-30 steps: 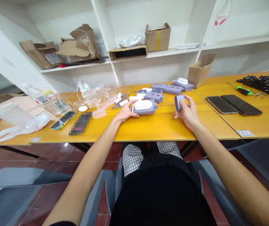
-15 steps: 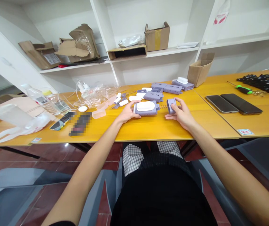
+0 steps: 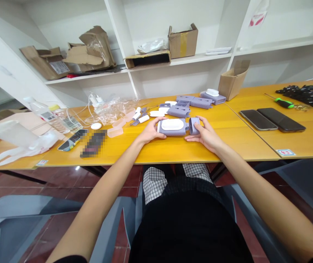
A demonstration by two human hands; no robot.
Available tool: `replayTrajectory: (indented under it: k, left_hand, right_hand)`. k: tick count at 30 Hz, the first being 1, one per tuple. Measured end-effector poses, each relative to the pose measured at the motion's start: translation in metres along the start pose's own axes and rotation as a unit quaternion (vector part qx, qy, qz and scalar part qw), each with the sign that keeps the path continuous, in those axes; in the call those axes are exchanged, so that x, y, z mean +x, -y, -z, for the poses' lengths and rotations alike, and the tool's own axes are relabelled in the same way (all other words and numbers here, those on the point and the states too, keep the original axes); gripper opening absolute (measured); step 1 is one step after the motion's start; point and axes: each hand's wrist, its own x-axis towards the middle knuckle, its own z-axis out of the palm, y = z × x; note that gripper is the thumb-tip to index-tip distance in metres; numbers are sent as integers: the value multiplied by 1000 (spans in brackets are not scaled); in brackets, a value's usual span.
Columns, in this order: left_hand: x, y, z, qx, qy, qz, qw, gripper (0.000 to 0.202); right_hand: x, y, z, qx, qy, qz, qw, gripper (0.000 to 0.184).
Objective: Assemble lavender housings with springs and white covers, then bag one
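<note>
My left hand (image 3: pixel 151 132) is closed round the left end of a purple plastic housing (image 3: pixel 170 132), which has a raised white oval piece (image 3: pixel 172 124) on its upper face. A short purple end cap (image 3: pixel 194 126) is pinched between the thumb and fingers of my right hand (image 3: pixel 205 136). Cap and housing lie in line just above the table, the cap's left edge at the housing's notched right end; whether they are joined I cannot tell. Behind them lie more purple perforated shells (image 3: pixel 178 111), white oval parts (image 3: pixel 157 114) and small white cylinders (image 3: pixel 144 119).
Clear pinkish trays (image 3: pixel 115 132) and crumpled plastic film (image 3: pixel 109 111) lie to the left, with a phone (image 3: pixel 72 140). To the right are two dark phones (image 3: pixel 281 119), a green-handled screwdriver (image 3: pixel 283 103) and a cardboard box (image 3: pixel 233 82). Shelves stand behind.
My right hand has moved left with the end cap, closing most of the gap to the housing. The coil spring seen between them is now hidden. The housing has shifted slightly right.
</note>
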Motion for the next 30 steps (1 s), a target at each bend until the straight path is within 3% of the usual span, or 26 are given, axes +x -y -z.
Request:
replayTrajectory:
  k: [13,21,30]
  left_hand:
    - [0,6,-1,15,0,27,1000,95]
    - [0,7,-1,15,10,41,999,100]
    - [-3,4,-7,56,27,6,998,92]
  right_hand:
    - [0,2,-1,-4,20,-13,1000,46]
    - [1,4,-1,17,7,-6,1000,35]
    - [-1,4,-1,5,-7,2,1000,49]
